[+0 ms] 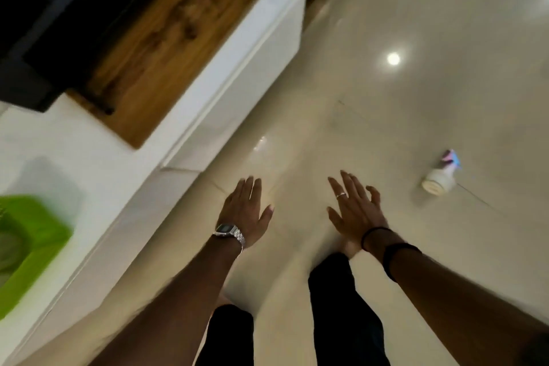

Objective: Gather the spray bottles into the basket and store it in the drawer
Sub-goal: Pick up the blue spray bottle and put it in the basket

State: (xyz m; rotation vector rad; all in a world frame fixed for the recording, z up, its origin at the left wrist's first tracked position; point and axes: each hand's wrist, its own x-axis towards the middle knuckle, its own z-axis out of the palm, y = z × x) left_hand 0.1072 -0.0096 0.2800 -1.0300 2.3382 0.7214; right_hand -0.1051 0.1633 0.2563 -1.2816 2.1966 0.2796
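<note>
Out on the pale floor [386, 24] to the right lies one spray bottle [441, 175], on its side, ungathered; our left hand [246, 211] and right hand [355, 211] hang spread wide and empty above the tiles; the green basket [32, 244] sits at the left on the white cabinet [124, 175], blurred; we judge gathering and storing both remain.

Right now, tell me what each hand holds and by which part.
Nothing is held. The left hand and right hand are both open and empty; the spray bottle lies on the floor, untouched.

Glossy cream floor tiles [416, 113], white cabinet [237, 83] with wooden top [166, 38]
</note>
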